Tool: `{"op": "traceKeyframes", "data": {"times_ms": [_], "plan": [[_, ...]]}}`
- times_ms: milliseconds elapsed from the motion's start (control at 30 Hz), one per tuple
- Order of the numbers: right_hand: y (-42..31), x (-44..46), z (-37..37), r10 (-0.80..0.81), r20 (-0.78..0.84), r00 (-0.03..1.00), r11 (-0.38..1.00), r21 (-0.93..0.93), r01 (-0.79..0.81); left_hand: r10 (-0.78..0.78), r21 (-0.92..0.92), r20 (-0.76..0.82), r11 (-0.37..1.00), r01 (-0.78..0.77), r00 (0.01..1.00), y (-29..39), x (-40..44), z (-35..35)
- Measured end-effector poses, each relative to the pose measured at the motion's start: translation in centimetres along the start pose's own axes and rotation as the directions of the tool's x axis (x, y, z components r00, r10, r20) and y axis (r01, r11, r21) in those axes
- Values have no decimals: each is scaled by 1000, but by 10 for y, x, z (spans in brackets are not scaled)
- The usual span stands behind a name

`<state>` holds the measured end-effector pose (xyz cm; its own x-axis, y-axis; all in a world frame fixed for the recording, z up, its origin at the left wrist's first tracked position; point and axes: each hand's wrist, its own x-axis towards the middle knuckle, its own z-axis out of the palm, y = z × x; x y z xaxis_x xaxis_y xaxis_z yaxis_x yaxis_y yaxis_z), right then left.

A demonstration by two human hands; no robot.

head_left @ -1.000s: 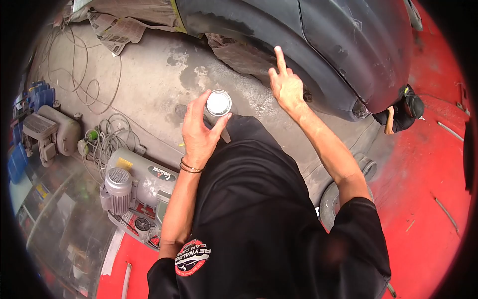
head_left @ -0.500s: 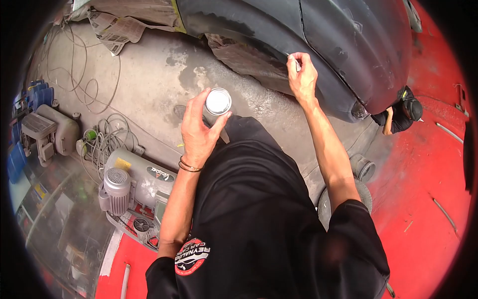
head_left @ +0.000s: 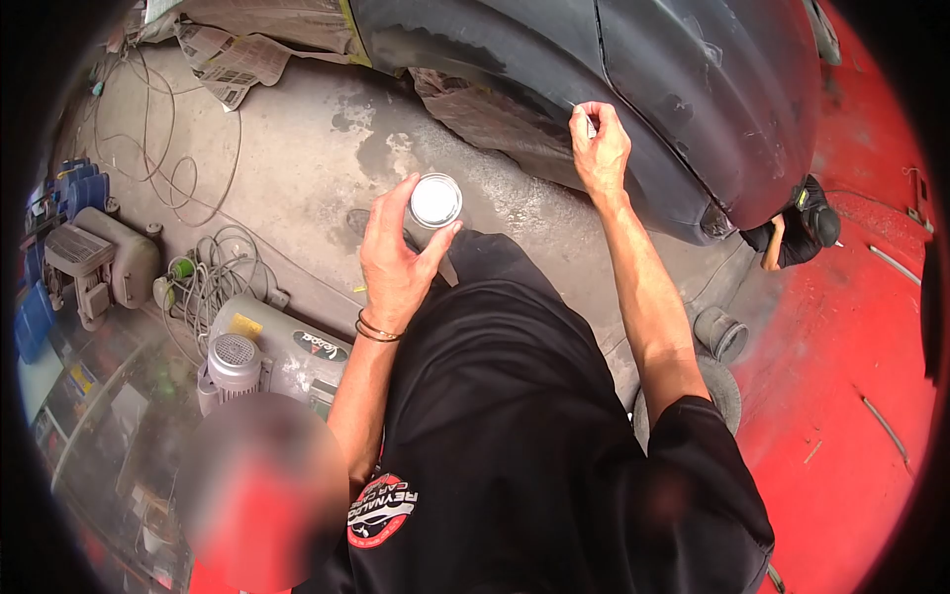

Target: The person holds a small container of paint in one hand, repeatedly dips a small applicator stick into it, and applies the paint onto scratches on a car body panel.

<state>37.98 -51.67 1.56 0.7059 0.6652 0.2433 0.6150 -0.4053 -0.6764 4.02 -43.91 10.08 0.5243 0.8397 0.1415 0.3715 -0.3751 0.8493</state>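
Note:
In my left hand [head_left: 391, 255] is a small round tin [head_left: 436, 202], held upright with thumb and fingers around its side. Its round top shows bright white inside a metal rim. My right hand [head_left: 602, 156] is closed in a pinch at the dark grey car body [head_left: 554, 69], close to the lower side panel. A little pale bit shows between those fingers, too small and covered to name. Whether the fingertips touch the panel I cannot tell.
Newspaper masking [head_left: 233, 61] hangs at the upper left. An air compressor [head_left: 287, 346], coiled hoses [head_left: 213, 272] and a bucket [head_left: 719, 335] are on the floor. Another person [head_left: 797, 228] crouches by the car's right end. A blurred shape [head_left: 257, 495] fills the lower left.
A blurred shape has come in at the lower left, covering part of the compressor. Both hands have stayed nearly in place, the tin still in the left.

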Motion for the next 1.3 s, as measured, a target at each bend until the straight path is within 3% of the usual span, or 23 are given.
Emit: {"op": "traceKeyframes", "data": {"times_ms": [533,700,800,867,1000,1067,1167,1200,1300], "plan": [[-5,2,1,-22,-54,998,1000,-18,21,1,-4,-2,1000,-1,1000,1,6,-1],[-13,-1,6,62,-38,997,996,68,-59,-10,-47,-8,999,10,1000,0,7,0],[-15,-2,4,-12,-94,996,999,-34,9,-44,-45,15,998,45,999,-2,6,0],[-8,-6,10,50,-77,996,998,37,-47,-95,-117,34,988,98,995,-2,4,2],[0,-5,21,23,-102,995,999,33,-20,-14,-70,-7,997,13,1000,-16,3,9],[1,-6,22,140,-67,988,989,50,-137,-28,-15,2,999,28,1000,-12,4,9],[2,-9,12,70,-57,996,997,12,-70,-57,-34,17,998,57,998,-12,1,13],[-17,-9,2,207,-20,978,977,-39,-207,-74,-21,12,997,74,997,-16,-3,13],[-3,-14,6,249,-4,968,968,9,-249,-49,-61,40,997,52,998,-17,-7,9]]}}
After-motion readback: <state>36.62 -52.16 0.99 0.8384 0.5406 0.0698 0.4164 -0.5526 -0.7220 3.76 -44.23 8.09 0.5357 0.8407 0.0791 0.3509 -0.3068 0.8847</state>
